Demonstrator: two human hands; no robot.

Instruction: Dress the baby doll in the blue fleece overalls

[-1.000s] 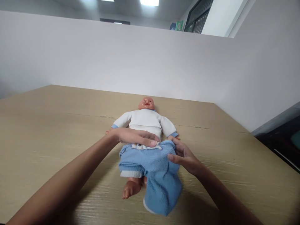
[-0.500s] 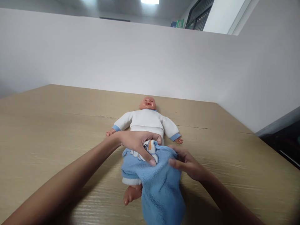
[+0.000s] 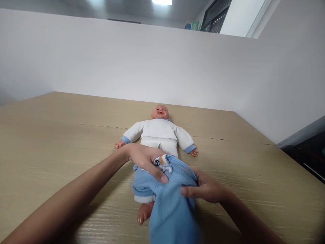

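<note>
A baby doll [image 3: 159, 130] lies on its back, head away from me, in a white top with blue cuffs. Blue fleece pants [image 3: 172, 200] with a cartoon patch cover its lower legs; one bare foot [image 3: 145, 212] sticks out below a white hem at the left. My left hand [image 3: 149, 162] grips the waist of the pants, thumb on the outside and fingers hidden behind the cloth. At the right edge of the waistband, my right hand [image 3: 201, 186] pinches the fabric between thumb and fingers. The doll's other foot is out of sight.
The doll rests on a wide wooden table [image 3: 63, 142]. A white partition wall [image 3: 122, 64] rises behind the table and along its right side. A dark object [image 3: 307, 152] stands beyond the right edge.
Both hands have shifted slightly toward me with the pants' waist, and more of the doll's white lower garment shows. The visible foot has moved a little to the right.
</note>
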